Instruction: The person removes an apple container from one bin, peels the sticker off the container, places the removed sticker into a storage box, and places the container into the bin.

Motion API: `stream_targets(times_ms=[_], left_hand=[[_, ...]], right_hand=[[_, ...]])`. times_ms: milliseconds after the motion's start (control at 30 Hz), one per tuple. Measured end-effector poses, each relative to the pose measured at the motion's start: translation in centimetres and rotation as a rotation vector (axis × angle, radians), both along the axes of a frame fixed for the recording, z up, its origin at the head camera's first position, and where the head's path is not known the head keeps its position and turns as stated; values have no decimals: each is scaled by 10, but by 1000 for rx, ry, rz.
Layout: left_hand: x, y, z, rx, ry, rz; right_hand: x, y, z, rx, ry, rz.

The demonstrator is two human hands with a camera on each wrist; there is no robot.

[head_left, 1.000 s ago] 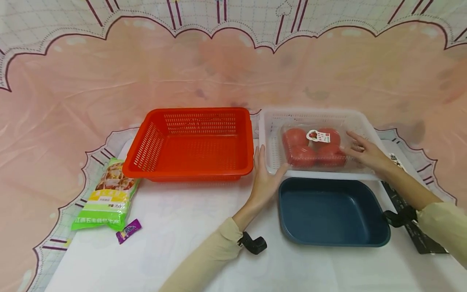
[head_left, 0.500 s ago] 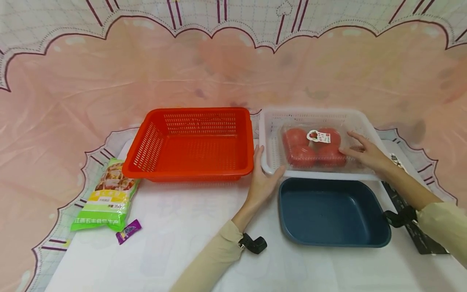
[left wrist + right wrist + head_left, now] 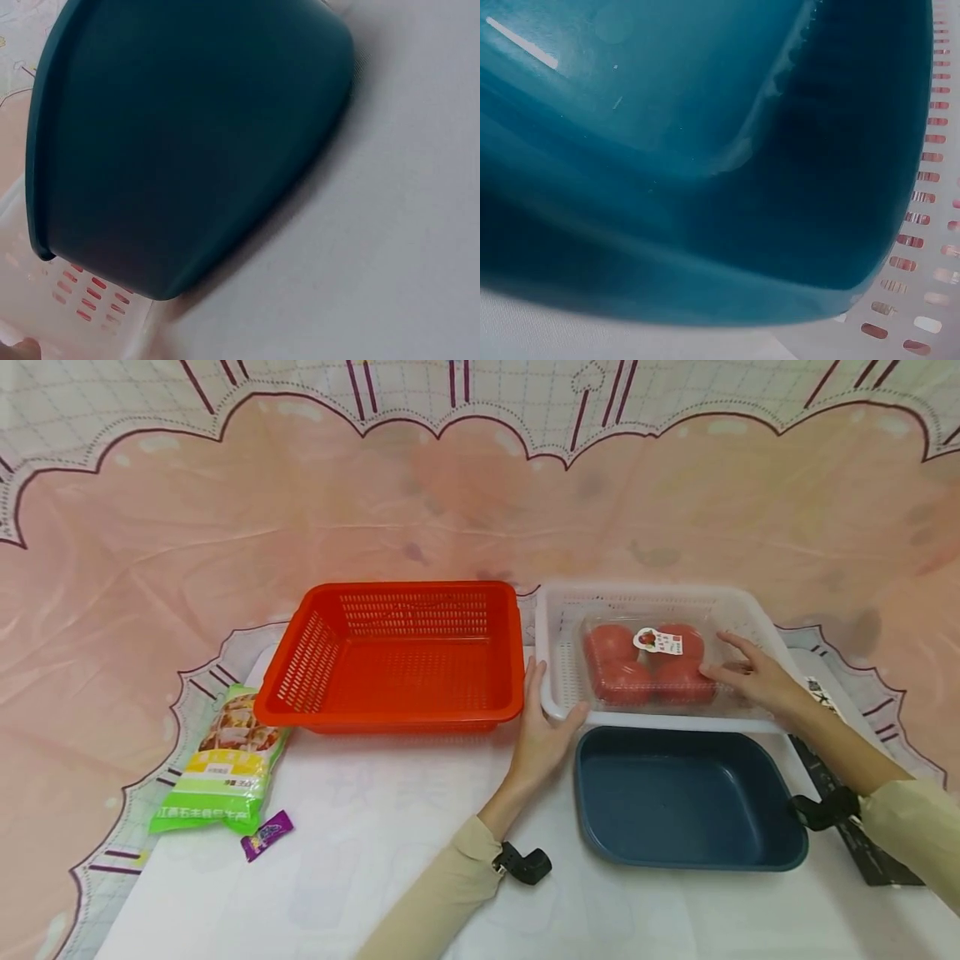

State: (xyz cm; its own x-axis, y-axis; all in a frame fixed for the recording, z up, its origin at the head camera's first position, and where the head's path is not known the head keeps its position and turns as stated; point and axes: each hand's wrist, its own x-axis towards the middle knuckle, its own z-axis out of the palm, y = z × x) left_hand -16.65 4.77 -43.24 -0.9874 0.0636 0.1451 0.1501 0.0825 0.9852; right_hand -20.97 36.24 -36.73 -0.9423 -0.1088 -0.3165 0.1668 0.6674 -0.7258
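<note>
In the head view a clear plastic pack of tomatoes (image 3: 622, 683) with a white label lies inside the white slotted basket (image 3: 630, 597). My right hand (image 3: 761, 681) rests at the pack's right end, its fingers extended and loosely spread. At the basket's front left corner is my left hand (image 3: 542, 735), fingers straight along the basket's side and thumb at its front edge. Right in front of the basket stands a dark blue basin (image 3: 686, 797); its outer wall (image 3: 187, 135) fills much of the left wrist view. The right wrist view shows the basin's interior (image 3: 705, 225).
A red slotted basket (image 3: 412, 681) stands left of my left hand. Beside it lie a green and yellow food bag (image 3: 221, 768) and a small purple packet (image 3: 267, 836). A black flat item (image 3: 862, 847) lies under my right forearm. White cloth (image 3: 360, 827) covers the table.
My left hand has shifted slightly left, its thumb coming toward the white basket's corner. The right hand, the tomato pack and the containers have barely moved.
</note>
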Motion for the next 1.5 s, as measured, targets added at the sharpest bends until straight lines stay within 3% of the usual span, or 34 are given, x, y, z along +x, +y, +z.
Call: stream_targets(times_ms=[333, 667, 1500], left_hand=[[4, -4, 2, 0, -19, 6], [1, 0, 4, 22, -29, -4], [1, 0, 2, 0, -29, -5]], right_hand=[[-2, -3, -4, 9, 8, 9], [-2, 1, -2, 22, 26, 12], [9, -5, 0, 43, 245, -168]])
